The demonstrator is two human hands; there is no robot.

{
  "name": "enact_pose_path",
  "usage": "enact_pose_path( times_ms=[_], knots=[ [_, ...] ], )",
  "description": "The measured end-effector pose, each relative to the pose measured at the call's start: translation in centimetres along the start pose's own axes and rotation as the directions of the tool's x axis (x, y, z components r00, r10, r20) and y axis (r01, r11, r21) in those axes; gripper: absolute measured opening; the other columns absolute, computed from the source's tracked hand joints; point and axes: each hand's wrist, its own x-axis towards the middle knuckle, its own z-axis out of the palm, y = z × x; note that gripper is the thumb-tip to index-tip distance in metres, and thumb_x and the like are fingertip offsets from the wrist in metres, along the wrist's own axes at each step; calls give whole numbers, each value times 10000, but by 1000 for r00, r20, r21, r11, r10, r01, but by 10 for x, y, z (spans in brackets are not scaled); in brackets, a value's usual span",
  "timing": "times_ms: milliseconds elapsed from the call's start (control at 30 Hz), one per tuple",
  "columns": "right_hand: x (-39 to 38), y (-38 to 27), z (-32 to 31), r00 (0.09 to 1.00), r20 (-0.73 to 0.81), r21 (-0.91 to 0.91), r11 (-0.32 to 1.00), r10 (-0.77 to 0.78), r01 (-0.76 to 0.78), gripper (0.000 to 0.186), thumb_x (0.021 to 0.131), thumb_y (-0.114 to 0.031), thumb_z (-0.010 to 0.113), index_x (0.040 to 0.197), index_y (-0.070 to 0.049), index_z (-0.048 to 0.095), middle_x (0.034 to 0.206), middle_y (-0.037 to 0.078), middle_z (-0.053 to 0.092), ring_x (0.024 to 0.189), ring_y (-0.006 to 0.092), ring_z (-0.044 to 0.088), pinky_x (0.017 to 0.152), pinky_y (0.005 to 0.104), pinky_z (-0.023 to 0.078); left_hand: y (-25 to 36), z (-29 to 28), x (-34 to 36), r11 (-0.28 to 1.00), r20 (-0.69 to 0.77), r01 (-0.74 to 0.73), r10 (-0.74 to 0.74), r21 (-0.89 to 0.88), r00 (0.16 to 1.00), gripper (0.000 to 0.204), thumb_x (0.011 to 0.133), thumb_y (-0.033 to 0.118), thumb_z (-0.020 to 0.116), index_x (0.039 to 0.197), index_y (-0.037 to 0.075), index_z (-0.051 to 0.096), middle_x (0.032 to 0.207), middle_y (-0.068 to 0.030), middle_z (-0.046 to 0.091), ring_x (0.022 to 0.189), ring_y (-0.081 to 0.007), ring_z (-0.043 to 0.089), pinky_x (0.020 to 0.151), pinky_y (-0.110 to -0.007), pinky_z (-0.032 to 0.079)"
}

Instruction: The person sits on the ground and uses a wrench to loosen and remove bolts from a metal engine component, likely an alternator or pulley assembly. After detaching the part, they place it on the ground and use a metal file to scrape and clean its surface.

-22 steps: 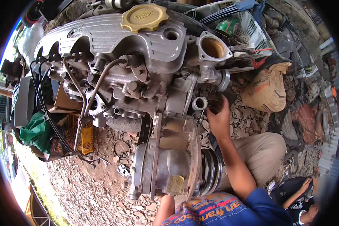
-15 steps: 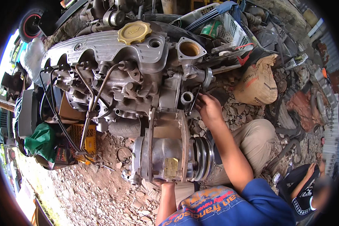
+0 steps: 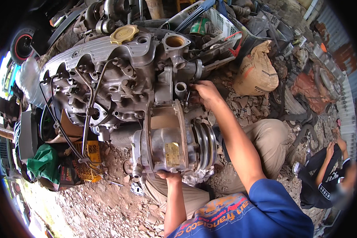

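A grey metal engine (image 3: 123,85) with a ribbed silver cover and a yellow oil filler cap (image 3: 124,34) lies before me. Below its near side sits a round compressor (image 3: 162,148) with a grooved pulley (image 3: 204,146) at its right end, framed by a flat-armed metal bracket (image 3: 181,129). My left hand (image 3: 169,175) grips the compressor's underside; its thumb shows and the other fingers are hidden beneath. By the engine's front, beside a short open pipe (image 3: 181,88), my right hand (image 3: 206,94) has its fingers curled in. What they hold, if anything, I cannot make out.
A brown paper sack (image 3: 258,71) stands on the rubble at right, with a white plastic crate (image 3: 222,22) behind it. Left are a yellow crate (image 3: 90,152) and green cloth (image 3: 44,162). Another person (image 3: 325,174) sits at far right.
The whole view has shifted, so the engine and compressor appear farther left. My left hand shows more under the compressor. My right hand's fingers have curled in closer by the short pipe.
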Motion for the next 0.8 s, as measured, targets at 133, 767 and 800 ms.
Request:
enact_pose_path(
  times_ms=[133,767,800],
  knots=[
    [11,-4,3,1000,7,-96,995,-17,18,121,906,-80,583,972,14,623,838,94,639,719,211,664,603,390,586,-5,13,9,999,-88,-13,10,-35,996,1118,753,902,235,1469,43,226,1513,-97,241,1357,-267,290,1144,-471,255],
    [8,65,-28,901,120,184,902,-416,391,566,876,59,535,1363,-130,317,1158,145,545,1010,210,600,832,350,551,-21,-32,19,987,-276,-138,110,-84,955,1029,796,856,245,1437,53,280,1444,-143,337,1306,-314,375,1089,-509,336],
    [15,76,-31,852,155,101,866,-500,490,557,873,60,527,1357,-131,327,1174,136,537,1031,198,587,855,349,537,-37,-52,22,979,-257,-193,170,-68,951,1020,805,848,239,1447,55,268,1455,-147,327,1314,-320,371,1092,-515,336]
  ],
)
